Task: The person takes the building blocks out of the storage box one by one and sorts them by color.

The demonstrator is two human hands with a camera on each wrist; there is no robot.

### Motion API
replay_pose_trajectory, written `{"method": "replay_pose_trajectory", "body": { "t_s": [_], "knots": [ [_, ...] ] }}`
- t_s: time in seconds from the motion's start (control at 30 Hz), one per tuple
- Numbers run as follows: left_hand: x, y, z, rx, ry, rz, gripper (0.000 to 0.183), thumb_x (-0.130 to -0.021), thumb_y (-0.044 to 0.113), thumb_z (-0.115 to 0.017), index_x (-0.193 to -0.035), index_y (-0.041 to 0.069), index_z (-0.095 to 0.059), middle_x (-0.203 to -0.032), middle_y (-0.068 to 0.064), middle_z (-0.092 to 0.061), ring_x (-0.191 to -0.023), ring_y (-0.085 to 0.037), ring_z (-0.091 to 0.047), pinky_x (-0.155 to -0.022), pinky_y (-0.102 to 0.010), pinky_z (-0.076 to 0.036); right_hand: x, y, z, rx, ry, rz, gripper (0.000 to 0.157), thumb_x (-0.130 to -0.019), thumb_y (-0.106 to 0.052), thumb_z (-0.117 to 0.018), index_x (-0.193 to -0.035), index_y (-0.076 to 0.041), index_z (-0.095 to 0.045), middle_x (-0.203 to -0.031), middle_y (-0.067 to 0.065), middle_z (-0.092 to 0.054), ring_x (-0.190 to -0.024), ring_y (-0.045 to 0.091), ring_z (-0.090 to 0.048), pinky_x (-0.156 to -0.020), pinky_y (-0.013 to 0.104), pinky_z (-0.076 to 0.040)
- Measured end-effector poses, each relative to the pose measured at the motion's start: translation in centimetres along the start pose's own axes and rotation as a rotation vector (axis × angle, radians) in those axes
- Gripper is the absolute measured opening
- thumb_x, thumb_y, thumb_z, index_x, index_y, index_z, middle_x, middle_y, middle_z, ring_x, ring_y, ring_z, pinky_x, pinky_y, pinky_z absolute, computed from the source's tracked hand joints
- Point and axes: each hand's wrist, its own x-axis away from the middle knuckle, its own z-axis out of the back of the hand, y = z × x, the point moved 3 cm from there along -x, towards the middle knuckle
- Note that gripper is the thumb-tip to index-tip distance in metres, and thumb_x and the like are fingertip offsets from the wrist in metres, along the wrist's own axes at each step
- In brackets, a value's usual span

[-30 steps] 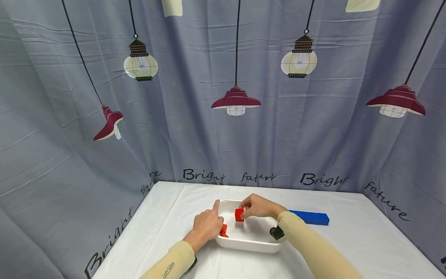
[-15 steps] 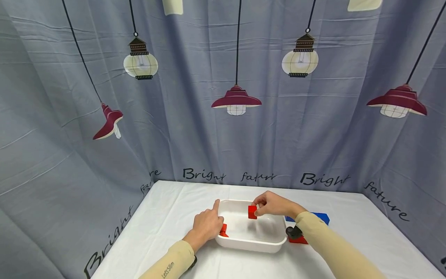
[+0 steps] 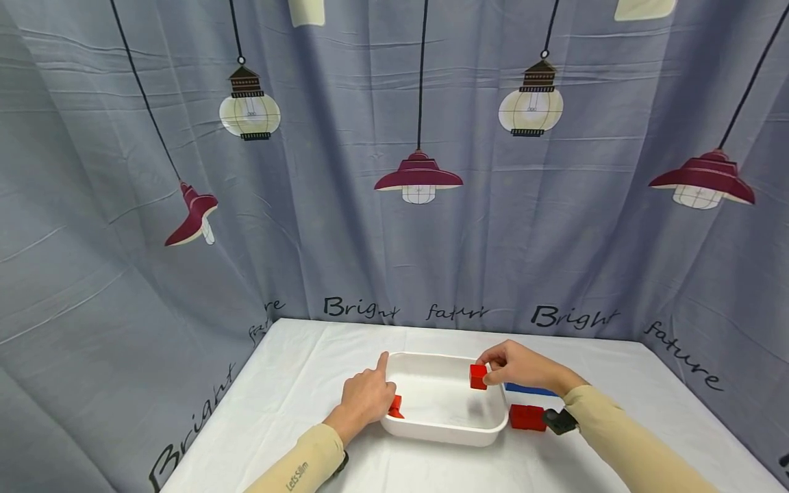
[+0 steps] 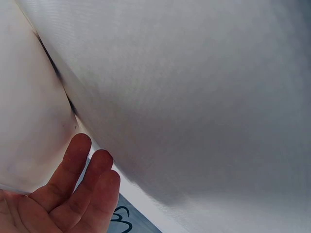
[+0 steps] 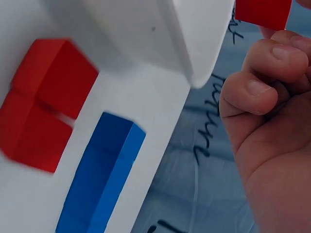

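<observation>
A white rectangular plastic tub (image 3: pixel 439 434) sits on the table. My left hand (image 3: pixel 365 397) holds its left side, index finger stretched along the rim and thumb over the edge; in the left wrist view, the other fingers (image 4: pixel 82 189) lie along the outside. Above the tub's right part, my right hand (image 3: pixel 524 364) pinches a small red cube (image 3: pixel 478 376) between thumb and fingers. That cube (image 5: pixel 263 12) is partly cut off in the right wrist view. Red blocks (image 3: pixel 396 405) lie inside the tub at the left, partly hidden by my left hand.
Right of the tub, two red blocks (image 5: pixel 48 104) stand side by side on the white table (image 3: pixel 296 383). Behind them lies a row of blue blocks (image 5: pixel 99 174), partly covered by my right hand in the head view. A grey lamp-print curtain (image 3: pixel 345 226) hangs behind the table.
My right hand has moved right across the tub with the red cube, uncovering the red blocks outside. My left hand and the tub have stayed in place.
</observation>
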Motion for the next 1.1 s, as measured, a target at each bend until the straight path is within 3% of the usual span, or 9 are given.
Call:
{"method": "replay_pose_trajectory", "body": {
  "t_s": [0.53, 0.77, 1.1],
  "knots": [
    [-0.1, 0.0, -0.2, 0.001, -0.002, 0.004, 0.064, -0.095, 0.030, -0.054, -0.153, 0.010, -0.038, -0.096, -0.014, -0.073, -0.075, -0.027, -0.065, -0.069, -0.046, -0.051, 4.1, 2.9, 2.0, -0.096, 0.010, -0.020, 0.031, -0.089, -0.011, -0.068, -0.118, 0.000, -0.069, -0.066, -0.003, -0.043, -0.061, 0.008, -0.044, -0.056, 0.023, -0.036],
    [-0.2, 0.1, 0.0, -0.002, -0.003, 0.002, 0.063, -0.095, 0.030, -0.054, -0.153, 0.011, -0.037, -0.092, -0.013, -0.072, -0.072, -0.027, -0.064, -0.066, -0.046, -0.051, 5.6, 4.3, 2.7, -0.074, 0.046, -0.071, 0.030, -0.090, -0.012, -0.066, -0.118, -0.003, -0.070, -0.071, 0.000, -0.050, -0.065, 0.009, -0.047, -0.057, 0.023, -0.038],
    [-0.1, 0.0, 0.1, 0.001, -0.017, 0.004, 0.064, -0.096, 0.030, -0.053, -0.154, 0.010, -0.036, -0.085, -0.011, -0.070, -0.063, -0.023, -0.057, -0.061, -0.042, -0.047, 7.6, 7.0, 2.7, -0.132, 0.069, -0.189, 0.038, -0.086, -0.008, -0.067, -0.122, 0.005, -0.065, -0.070, 0.001, -0.045, -0.064, 0.012, -0.045, -0.056, 0.024, -0.036]
  ]
}}
